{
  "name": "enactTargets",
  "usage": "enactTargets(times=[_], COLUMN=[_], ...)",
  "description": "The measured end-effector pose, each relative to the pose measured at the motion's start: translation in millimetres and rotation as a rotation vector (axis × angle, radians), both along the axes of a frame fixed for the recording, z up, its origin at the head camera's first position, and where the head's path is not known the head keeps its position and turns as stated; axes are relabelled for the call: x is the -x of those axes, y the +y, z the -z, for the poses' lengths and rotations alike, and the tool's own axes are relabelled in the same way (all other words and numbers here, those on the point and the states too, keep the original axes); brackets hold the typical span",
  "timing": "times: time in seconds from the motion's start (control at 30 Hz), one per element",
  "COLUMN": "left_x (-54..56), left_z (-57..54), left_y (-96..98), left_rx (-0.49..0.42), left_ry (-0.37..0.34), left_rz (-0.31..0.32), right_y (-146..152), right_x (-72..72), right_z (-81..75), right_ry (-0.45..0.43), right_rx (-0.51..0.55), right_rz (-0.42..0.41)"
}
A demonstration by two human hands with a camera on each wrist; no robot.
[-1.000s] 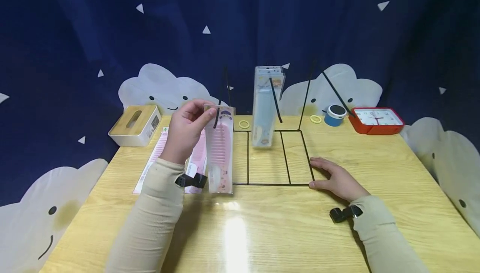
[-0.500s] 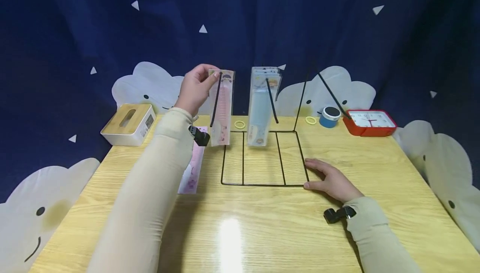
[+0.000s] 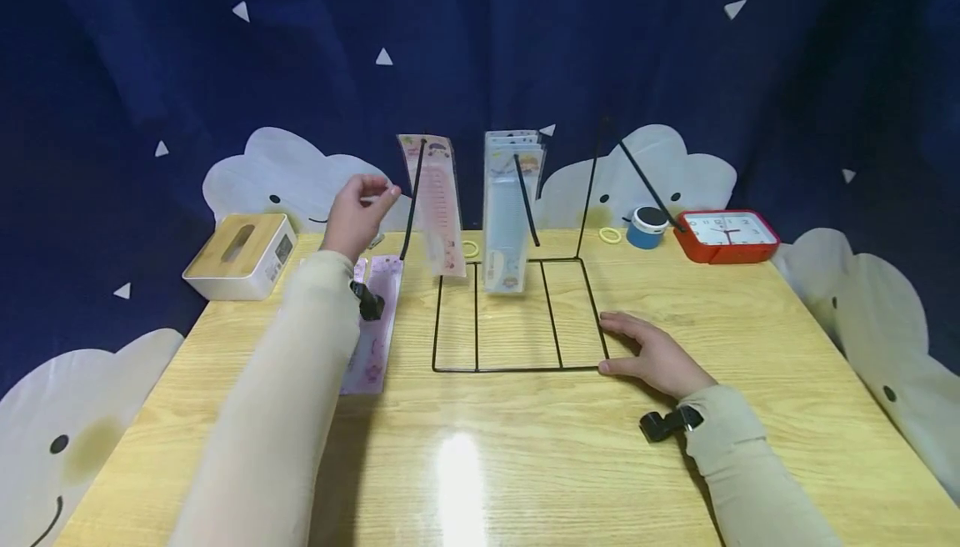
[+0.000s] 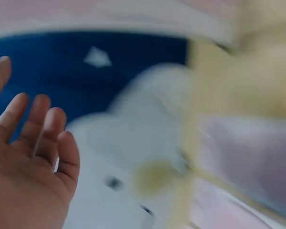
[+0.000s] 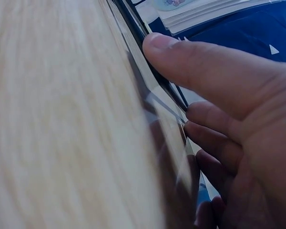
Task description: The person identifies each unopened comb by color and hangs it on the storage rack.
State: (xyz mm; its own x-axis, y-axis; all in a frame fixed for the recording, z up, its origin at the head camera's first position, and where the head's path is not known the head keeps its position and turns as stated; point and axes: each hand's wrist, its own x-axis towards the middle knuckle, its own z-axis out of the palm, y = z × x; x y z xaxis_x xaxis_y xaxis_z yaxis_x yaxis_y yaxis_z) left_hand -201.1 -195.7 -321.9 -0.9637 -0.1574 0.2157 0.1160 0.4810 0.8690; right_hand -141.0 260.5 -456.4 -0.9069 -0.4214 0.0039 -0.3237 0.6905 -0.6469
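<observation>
In the head view, taking the middle of the base of the rack [image 3: 517,370] as the dial's centre, a pink pack [image 3: 437,213] hangs at 11 o'clock on the left hook [image 3: 409,218], a little tilted. At 12 o'clock, at least 3 blue packs [image 3: 504,230] hang 1 behind another on the middle hook [image 3: 527,201]. At about 1:30, the right hook [image 3: 652,185] shows no pack.

The left hand [image 3: 356,218] is at 10 o'clock, near the pink pack but apart from it; its fingers are parted and hold nothing, and the left wrist view shows a bare palm. The right hand [image 3: 658,361] lies between 3 and 4 o'clock, thumb and fingers spread loosely along the base's side rod, touching it without wrapping round it, probably to steady the rack.

The hanging looks part done: the blue packs and at least 1 pink pack are up. At 9 o'clock, flat packs [image 3: 381,330], also pink, lie on the worktop [image 3: 525,464], partly hidden by the left sleeve [image 3: 277,380], so their number cannot be told. They seem to be what is left.
</observation>
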Motion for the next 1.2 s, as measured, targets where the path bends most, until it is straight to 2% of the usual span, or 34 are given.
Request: enactTargets(times=[0.13, 0.2, 0.27, 0.37, 0.47, 0.7, 0.8, 0.9, 1.0, 1.13, 1.2], left_x=[-7.1, -10.2, -12.1, -12.8, -11.0, -9.8, -10.1, -12.2, -15.2, -19.3, -21.8], left_z=[56.9, 80.6, 98.4, 112.7, 116.5, 119.7, 121.8, 121.5, 121.9, 120.0, 116.6], left_y=[-17.6, -22.8, -26.0, -26.5, -25.2, -23.5, -23.5, -22.8, -23.3, -22.2, -20.9], left_rx=[0.184, 0.249, 0.282, 0.315, 0.350, 0.427, 0.438, 0.424, 0.425, 0.464, 0.488], left_ry=[-0.186, -0.263, -0.303, -0.304, -0.290, -0.368, -0.350, -0.341, -0.363, -0.374, -0.349], left_rz=[0.021, 0.043, 0.050, 0.031, 0.012, 0.017, 0.018, 0.019, 0.022, 0.032, 0.027], right_y=[-0.7, -0.7, -0.9, -0.8, 0.0, 0.3, 0.5, 1.5, 0.6, -0.1, 0.4], right_x=[0.1, 0.5, 1.3, 2.5, 2.8, 2.4, 2.1, 2.0, 1.6, 1.3, 1.4], right_z=[0.7, 1.0, 0.9, -0.3, -1.6, 0.2, 1.6, 2.5, 3.3, 4.1, 3.6], right_ry=[0.000, 0.002, 0.007, 0.009, 0.008, -0.005, -0.001, 0.001, -0.005, -0.004, 0.000], right_rx=[0.005, 0.008, 0.010, 0.013, 0.017, 0.024, 0.027, 0.041, 0.059, 0.059, 0.056], right_rz=[0.003, -0.001, -0.002, -0.007, -0.008, -0.009, -0.003, 0.003, -0.005, -0.005, 0.001])
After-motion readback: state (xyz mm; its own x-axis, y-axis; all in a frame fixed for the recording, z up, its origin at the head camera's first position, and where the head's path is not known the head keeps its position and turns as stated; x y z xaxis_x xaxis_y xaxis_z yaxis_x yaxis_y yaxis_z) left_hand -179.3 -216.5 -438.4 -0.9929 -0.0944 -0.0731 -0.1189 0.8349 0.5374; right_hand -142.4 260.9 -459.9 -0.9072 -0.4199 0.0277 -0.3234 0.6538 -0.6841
